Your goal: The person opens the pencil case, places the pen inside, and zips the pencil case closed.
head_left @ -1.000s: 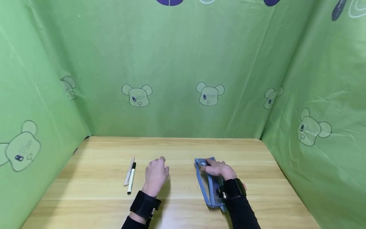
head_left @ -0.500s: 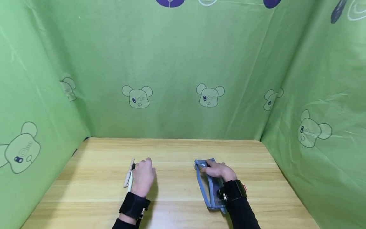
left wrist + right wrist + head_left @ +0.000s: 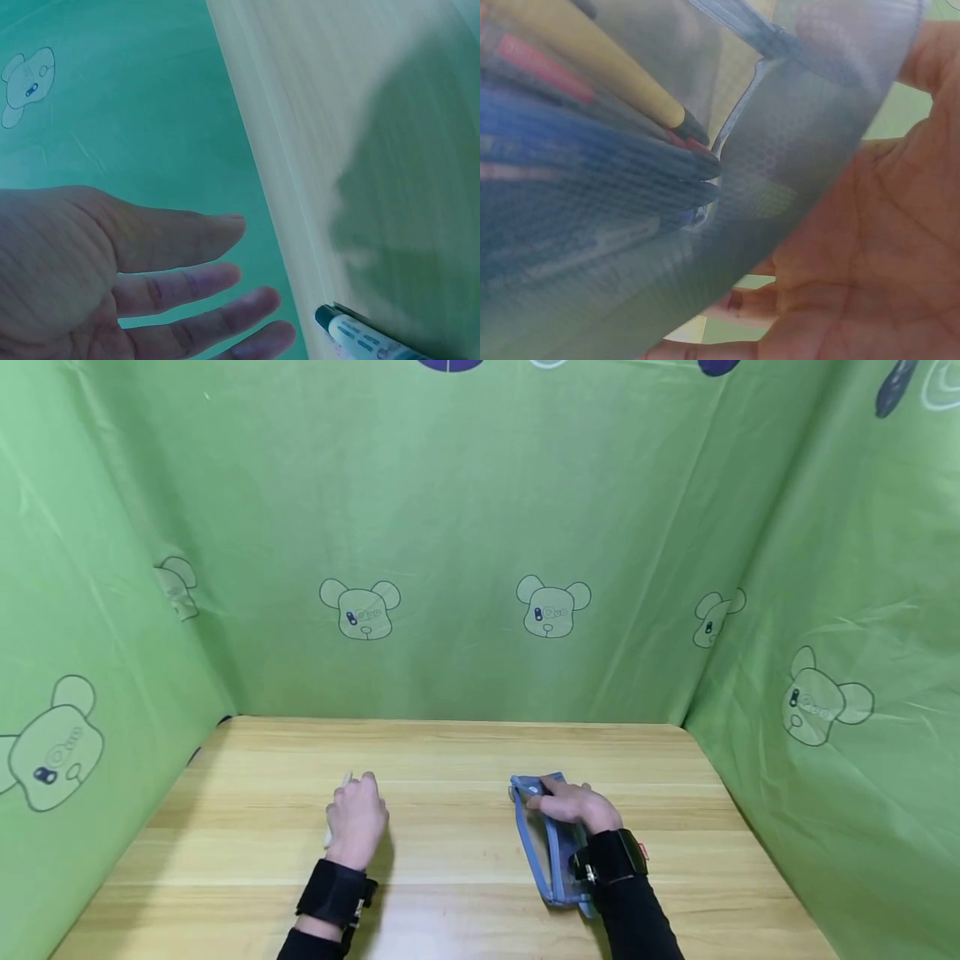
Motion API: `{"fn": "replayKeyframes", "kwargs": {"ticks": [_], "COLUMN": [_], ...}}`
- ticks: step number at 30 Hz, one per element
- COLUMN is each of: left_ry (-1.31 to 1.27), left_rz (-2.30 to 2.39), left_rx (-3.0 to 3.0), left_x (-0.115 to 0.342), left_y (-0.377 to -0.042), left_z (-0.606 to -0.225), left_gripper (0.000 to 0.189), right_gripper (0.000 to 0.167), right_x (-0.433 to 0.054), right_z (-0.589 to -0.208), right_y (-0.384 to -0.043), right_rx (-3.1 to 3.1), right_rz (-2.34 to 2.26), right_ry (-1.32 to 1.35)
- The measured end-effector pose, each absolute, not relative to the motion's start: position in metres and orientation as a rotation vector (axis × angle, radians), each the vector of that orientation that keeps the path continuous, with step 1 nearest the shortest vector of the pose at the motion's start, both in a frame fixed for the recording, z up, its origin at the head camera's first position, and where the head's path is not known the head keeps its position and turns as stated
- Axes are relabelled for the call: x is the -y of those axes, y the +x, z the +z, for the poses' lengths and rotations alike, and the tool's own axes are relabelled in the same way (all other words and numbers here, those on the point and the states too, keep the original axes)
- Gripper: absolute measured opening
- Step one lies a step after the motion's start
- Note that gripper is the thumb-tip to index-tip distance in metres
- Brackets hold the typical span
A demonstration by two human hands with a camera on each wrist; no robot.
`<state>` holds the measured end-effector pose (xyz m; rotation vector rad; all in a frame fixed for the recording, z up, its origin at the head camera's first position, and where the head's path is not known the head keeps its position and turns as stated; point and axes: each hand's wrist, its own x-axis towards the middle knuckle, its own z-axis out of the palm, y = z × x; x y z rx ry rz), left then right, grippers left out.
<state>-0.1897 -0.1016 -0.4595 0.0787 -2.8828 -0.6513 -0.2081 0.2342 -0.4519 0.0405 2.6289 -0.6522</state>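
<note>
At the left of the table in the head view, my left hand hovers over two pens, its back toward the camera. A white pen shows beside it; the black-capped marker there is hidden under the hand. In the left wrist view the fingers are loosely extended, apart from a dark-ended white marker on the table. On the right, my right hand holds the top end of a blue mesh pencil case. Its palm shows behind the translucent mesh in the right wrist view.
Several pens and pencils lie inside the case, seen close in the right wrist view. A wooden table stretches under both hands. Green cloth printed with bear heads hangs at the back and both sides.
My left hand has moved left from the middle of the table to over the two pens, covering the black-capped marker. The right hand and pencil case stay in place.
</note>
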Motion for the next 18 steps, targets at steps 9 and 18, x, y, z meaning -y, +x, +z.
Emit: {"fn": "replayKeyframes", "kwargs": {"ticks": [9,18], "left_ry": [0.097,0.13], "left_rz": [-0.635,-0.707], "left_rx": [2.881,2.926], "left_x": [0.113,0.12], "left_y": [-0.192,-0.193], "left_z": [-0.461,-0.465], "left_gripper": [0.005,0.006], "right_gripper": [0.076,0.076], "right_x": [-0.233,-0.234], "right_z": [-0.451,-0.451], "right_y": [-0.207,-0.208], "right_rx": [-2.63,-2.63], "right_rz": [-0.657,-0.646], "right_ry": [0.036,0.036]}}
